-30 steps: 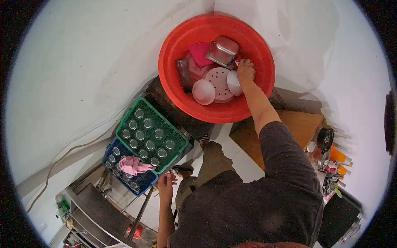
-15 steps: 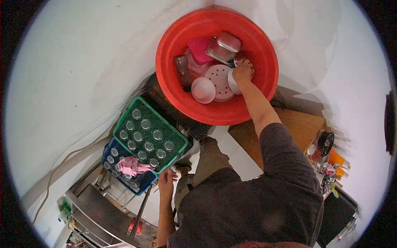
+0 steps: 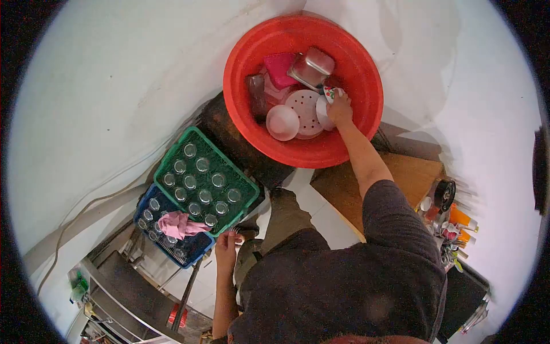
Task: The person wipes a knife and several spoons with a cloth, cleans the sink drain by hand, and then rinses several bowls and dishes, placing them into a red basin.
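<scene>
My right hand [image 3: 339,109] reaches into a big red tub [image 3: 246,40], its fingers closed on a small white item with a red and green pattern [image 3: 330,93]. Beside that hand are a white bowl [image 3: 324,113], a white perforated plate [image 3: 303,109] and a frosted bowl [image 3: 282,122]. A metal container [image 3: 313,66] and a pink item [image 3: 279,69] lie farther up in the tub. My left hand [image 3: 227,245] hangs low by the green basket's corner, fingers curled; whether they hold something is too small to tell.
Left of me, a green basket [image 3: 252,194] with several upturned glasses rests over a blue basket [image 3: 184,265]; a pink cloth [image 3: 179,225] lies across their edges. A wooden table [image 3: 344,192] stands at right, with utensils and orange cups [image 3: 461,216] beyond it.
My right hand has shifted slightly down, and the patterned item now shows more clearly at its fingers. My left hand's fingers have drawn closer together. The whole view has shifted a little.
</scene>
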### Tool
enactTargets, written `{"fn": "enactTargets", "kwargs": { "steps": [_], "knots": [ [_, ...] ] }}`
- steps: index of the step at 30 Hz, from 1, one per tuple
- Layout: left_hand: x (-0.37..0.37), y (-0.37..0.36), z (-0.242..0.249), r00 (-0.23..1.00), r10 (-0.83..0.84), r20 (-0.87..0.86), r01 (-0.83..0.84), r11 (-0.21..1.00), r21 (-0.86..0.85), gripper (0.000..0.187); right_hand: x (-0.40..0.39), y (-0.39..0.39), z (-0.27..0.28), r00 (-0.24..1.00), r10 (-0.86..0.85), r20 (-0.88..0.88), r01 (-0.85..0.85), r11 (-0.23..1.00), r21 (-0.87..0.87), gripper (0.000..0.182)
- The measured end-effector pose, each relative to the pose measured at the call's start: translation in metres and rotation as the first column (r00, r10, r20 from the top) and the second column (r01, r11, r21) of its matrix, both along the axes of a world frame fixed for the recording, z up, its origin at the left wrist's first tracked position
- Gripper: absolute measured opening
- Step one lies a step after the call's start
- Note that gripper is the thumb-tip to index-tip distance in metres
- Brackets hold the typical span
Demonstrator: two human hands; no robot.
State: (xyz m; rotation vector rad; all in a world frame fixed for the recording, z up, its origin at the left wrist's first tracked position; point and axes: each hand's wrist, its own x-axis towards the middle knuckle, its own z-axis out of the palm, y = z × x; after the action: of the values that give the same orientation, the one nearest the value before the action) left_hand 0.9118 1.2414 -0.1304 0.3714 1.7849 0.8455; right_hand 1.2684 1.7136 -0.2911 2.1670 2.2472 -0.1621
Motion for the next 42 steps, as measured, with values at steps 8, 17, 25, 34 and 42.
{"fn": "enactTargets", "kwargs": {
  "steps": [8,17,25,34,42],
  "knots": [
    [-0.008,-0.017,0.002,0.999,-0.002,-0.046,0.001,1.000,-0.018,0.030,0.017,-0.012,0.002,0.984,0.165,-0.071,-0.160,0.984,0.073,0.076],
    [-0.029,-0.043,0.011,0.995,0.061,-0.078,-0.057,0.997,0.052,0.030,0.008,-0.027,0.046,0.991,0.094,-0.093,-0.088,0.994,0.060,0.070],
    [-0.111,-0.122,0.042,0.934,0.279,-0.223,-0.207,0.932,0.298,0.029,-0.093,-0.153,0.156,0.785,0.564,-0.255,-0.395,0.774,0.495,0.043],
    [-0.302,-0.374,0.161,0.513,0.794,-0.327,-0.527,0.592,0.610,0.025,-0.248,-0.383,0.192,0.529,0.727,-0.438,-0.620,0.684,0.385,0.037],
    [-0.504,-0.674,0.122,0.031,0.682,-0.731,-0.855,0.396,0.334,0.035,-0.351,-0.479,0.228,0.425,0.692,-0.583,-0.765,0.619,0.176,0.032]
  ]
}}
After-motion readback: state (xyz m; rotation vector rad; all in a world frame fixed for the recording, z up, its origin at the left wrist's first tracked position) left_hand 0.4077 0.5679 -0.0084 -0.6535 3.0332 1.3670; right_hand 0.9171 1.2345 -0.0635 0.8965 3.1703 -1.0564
